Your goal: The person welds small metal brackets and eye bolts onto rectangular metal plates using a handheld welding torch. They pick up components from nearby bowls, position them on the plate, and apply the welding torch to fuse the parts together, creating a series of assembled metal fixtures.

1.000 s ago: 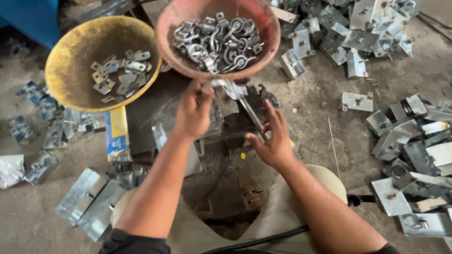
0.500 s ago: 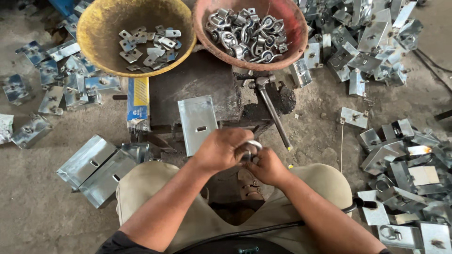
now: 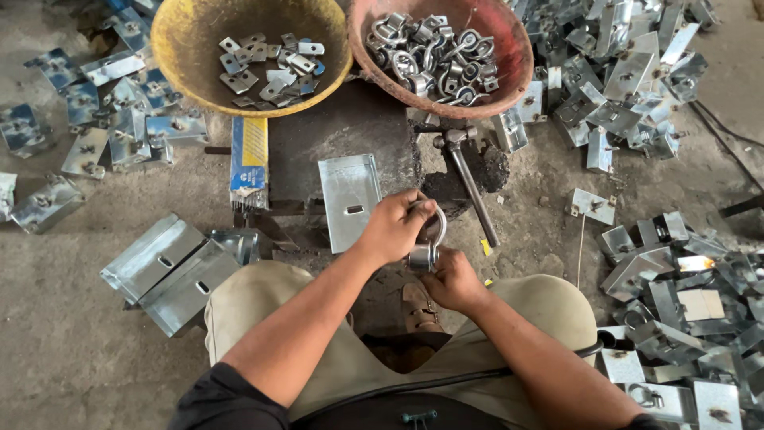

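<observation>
Head view. Left hand (image 3: 395,227) & right hand (image 3: 450,279) meet just below the flat slotted plate (image 3: 349,199), both closed on one metal ring clamp (image 3: 426,239): left fingers wrap its loop, right fingers pinch its lower end. Hammer (image 3: 469,187) lies just right of plate. Red bowl (image 3: 509,48) w/ clamps above right of plate; yellow bowl (image 3: 183,80) w/ small plates above left.

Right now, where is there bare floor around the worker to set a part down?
Bare concrete floor lies lower left, below the folded plates. A smaller patch sits between the hammer and the right-hand bracket heap. Crowded: both bowls, the upper-right pile, the upper-left scatter.
</observation>
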